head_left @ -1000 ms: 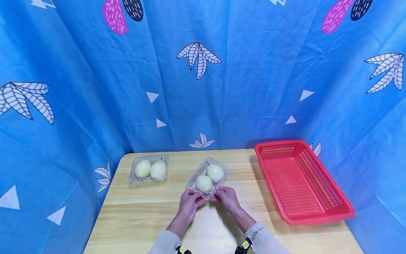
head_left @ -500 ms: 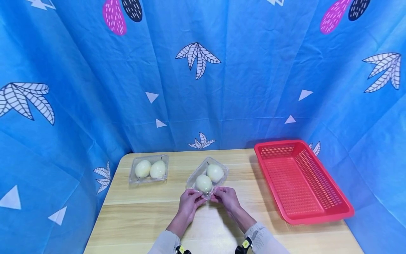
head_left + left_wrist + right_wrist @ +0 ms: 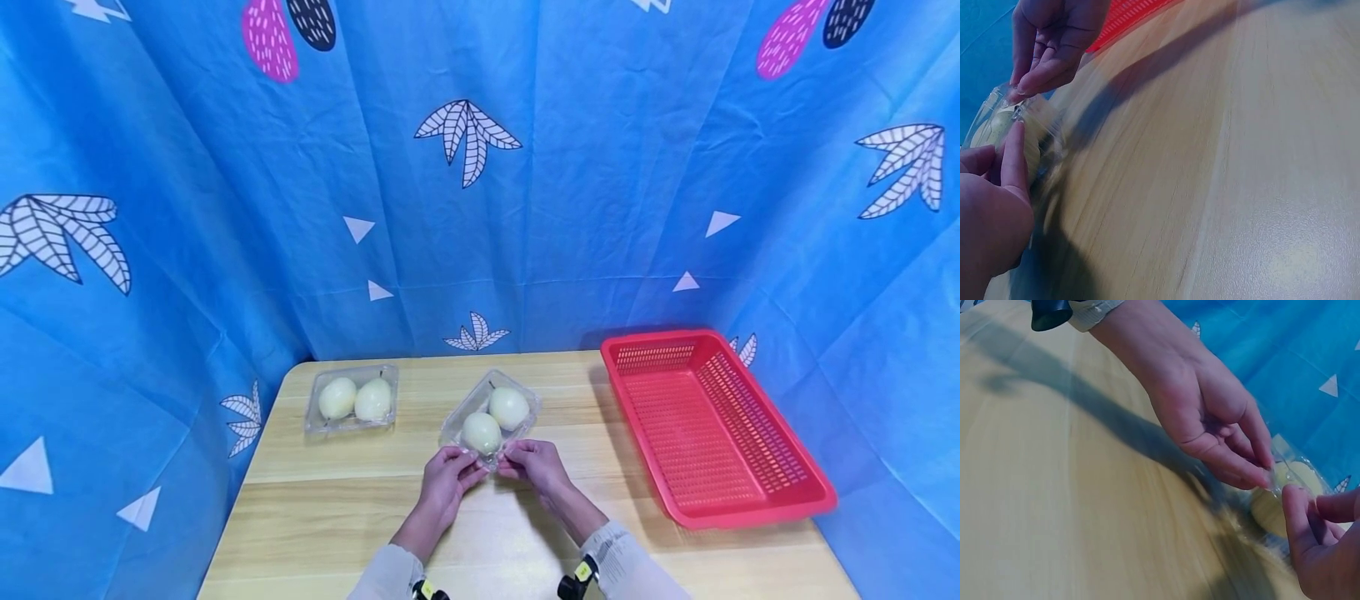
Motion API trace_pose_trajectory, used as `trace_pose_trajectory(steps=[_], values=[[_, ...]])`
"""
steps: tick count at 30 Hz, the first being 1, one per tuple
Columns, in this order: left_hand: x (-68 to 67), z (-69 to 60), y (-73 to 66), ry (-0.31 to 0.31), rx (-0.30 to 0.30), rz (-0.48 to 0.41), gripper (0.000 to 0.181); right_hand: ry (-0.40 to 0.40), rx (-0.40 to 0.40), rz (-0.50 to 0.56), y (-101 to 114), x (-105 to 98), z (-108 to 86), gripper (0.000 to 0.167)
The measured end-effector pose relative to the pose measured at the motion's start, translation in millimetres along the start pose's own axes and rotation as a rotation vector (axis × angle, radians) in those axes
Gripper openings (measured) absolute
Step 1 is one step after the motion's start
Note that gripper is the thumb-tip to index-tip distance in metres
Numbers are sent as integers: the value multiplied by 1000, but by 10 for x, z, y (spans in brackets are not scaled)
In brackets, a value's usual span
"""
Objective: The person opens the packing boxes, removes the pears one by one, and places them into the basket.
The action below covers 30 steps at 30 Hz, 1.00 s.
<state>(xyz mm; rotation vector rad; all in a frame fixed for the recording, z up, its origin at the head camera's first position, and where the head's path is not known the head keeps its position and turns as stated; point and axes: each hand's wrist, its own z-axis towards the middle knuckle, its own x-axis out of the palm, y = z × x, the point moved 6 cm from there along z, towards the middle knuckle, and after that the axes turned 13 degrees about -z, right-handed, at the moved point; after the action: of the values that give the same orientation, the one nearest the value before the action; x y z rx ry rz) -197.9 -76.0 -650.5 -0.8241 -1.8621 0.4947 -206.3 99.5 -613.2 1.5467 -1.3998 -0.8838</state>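
Two pale pears (image 3: 508, 409) with thin stems sit in a clear plastic fruit tray (image 3: 454, 423), set askew at the middle of the table. At its near corner, the left hand (image 3: 447, 485) pinches crinkled clear plastic between thumb and fingers. Just to the right, the right hand (image 3: 536, 468) pinches the same corner; the right wrist view shows plastic (image 3: 1279, 450) stretched up at its fingertips. Whether this part is loose film or a lid edge, I cannot tell. The left wrist view has both hands close together, partly hiding the pears.
A second clear tray (image 3: 317, 423) with two pears lies at the back left of the wooden table (image 3: 322, 517). On the right stands a red perforated plastic basket (image 3: 652, 467) with nothing in it. Blue patterned curtains (image 3: 585, 208) enclose the back and sides.
Hardly anything differs: both hands keep their pinch on the near corner, with only tiny shifts. Tray, pears and basket stay in place.
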Motion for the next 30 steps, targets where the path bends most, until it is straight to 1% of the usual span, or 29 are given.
trace_pose_trajectory(steps=[3,9,15,20,26,30], values=[[-7,-6,-3,1,2,1,14,17,3,-34,9,-5,3,24],[-24,-6,-2,2,26,1,12,33,15,-104,17,-31,8,22],[-32,0,-6,-13,30,-3,13,28,39,-108,20,-52,-11,24],[-34,5,-16,-25,28,6,15,37,28,-120,25,-57,-13,26],[-21,3,-32,-4,36,12,14,26,26,-129,23,-72,-7,26],[-21,0,-46,-8,38,16,14,3,35,-131,26,-99,5,27]])
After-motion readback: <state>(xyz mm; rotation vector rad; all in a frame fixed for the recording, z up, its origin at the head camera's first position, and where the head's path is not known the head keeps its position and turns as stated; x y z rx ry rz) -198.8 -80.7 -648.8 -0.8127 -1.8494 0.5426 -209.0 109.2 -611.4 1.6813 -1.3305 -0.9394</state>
